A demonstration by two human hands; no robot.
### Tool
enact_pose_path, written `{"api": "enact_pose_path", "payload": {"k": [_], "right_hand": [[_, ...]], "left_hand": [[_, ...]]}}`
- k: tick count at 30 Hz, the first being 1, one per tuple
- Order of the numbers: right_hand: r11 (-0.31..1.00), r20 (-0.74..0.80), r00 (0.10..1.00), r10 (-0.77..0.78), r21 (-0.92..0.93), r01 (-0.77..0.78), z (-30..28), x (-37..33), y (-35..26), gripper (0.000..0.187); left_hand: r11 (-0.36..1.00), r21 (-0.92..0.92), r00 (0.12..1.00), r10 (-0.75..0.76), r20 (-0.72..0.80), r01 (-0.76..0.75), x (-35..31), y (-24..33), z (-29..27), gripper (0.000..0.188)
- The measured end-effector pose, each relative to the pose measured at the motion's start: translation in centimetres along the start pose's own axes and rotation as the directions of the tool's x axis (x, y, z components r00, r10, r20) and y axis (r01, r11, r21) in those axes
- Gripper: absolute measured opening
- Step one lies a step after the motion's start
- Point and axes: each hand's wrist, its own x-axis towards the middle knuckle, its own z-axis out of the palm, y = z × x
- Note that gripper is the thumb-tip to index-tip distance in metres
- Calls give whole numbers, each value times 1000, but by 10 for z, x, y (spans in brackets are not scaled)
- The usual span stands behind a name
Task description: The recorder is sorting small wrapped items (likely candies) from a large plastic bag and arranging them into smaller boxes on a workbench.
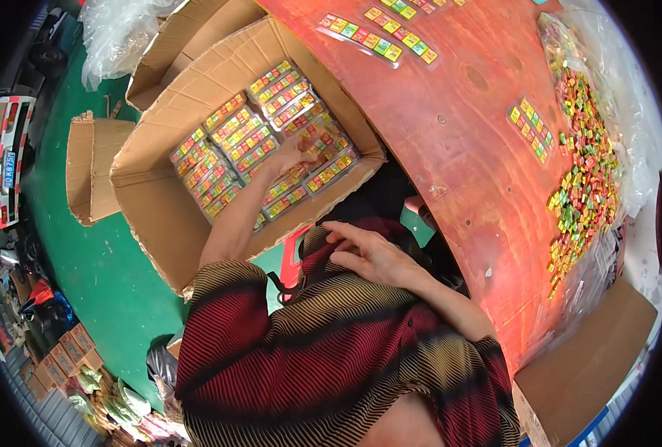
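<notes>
My left hand (292, 156) reaches into a large open cardboard box (152, 216) on the left. Its fingers are stretched over clear plastic packs (245, 138) set with rows of small red, yellow and green pieces, and they touch the packs at the box's right side. Part of those fingers is blurred against the packs. The packs lie in neat rows and layers. My right hand (372, 255) hovers over my lap, between the box and the table, its fingers loosely apart and nothing in them.
An orange-red table (457, 179) stands on the right, with several filled strips (360, 39) at its far edge and one pack (530, 128) nearer the right. A heap of small colourful pieces (584, 179) spills from a clear bag. Another carton (96, 167) stands on the green floor.
</notes>
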Motion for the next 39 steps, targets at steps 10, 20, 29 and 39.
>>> {"api": "enact_pose_path", "payload": {"k": [10, 20, 29, 39], "right_hand": [[996, -31, 999, 32, 78, -30, 3, -4, 3, 42], [995, -51, 995, 83, 59, -80, 0, -5, 3, 42], [998, -73, 997, 31, 49, -27, -1, -9, 11, 41], [996, -53, 998, 34, 80, -30, -4, -11, 14, 38]], "left_hand": [[980, 168, 993, -114, 30, 107, 43, -20, 21, 55], [867, 498, 1000, 0, -11, 6, 38, -24, 42, 57], [776, 631, 886, 283, -367, 13, 1, 7, 68, 42], [709, -688, 742, -544, -392, 157, -27, -12, 73, 46]]}}
